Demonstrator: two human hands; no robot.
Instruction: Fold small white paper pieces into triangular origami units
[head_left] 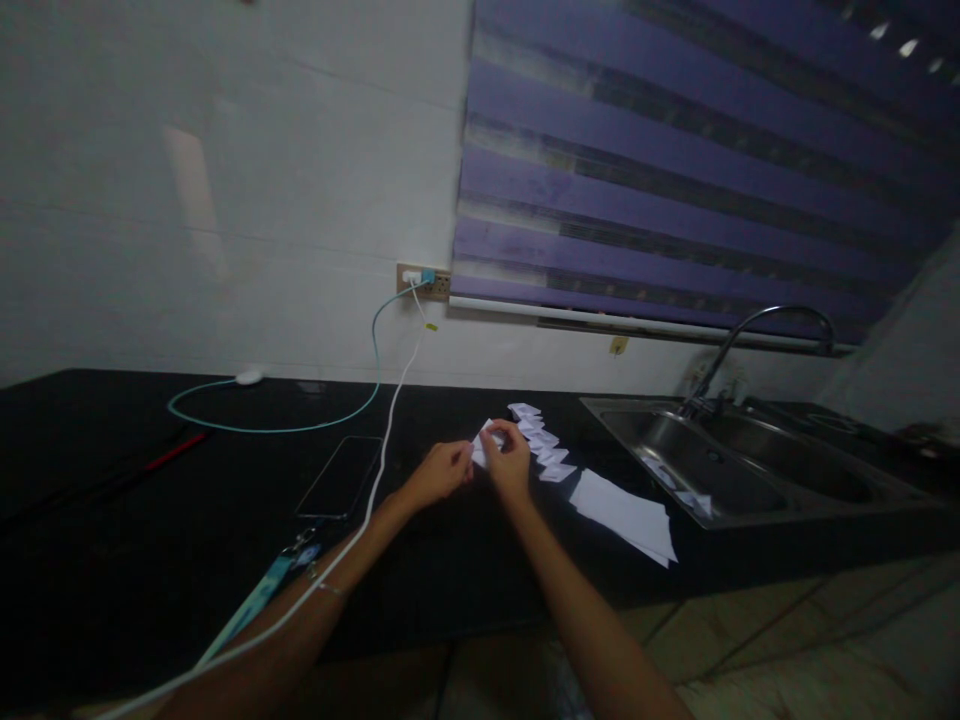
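Left hand [446,467] and right hand [511,462] pinch white paper [478,455] in a closed grip, apparently mid-fold. The next move likely calls for careful edge alignment.

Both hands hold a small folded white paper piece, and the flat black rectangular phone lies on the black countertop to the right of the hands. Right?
No, wrong side: in the head view the flat black rectangular phone lies on the black countertop to the left of the hands. Left hand and right hand do hold the small folded white paper piece.
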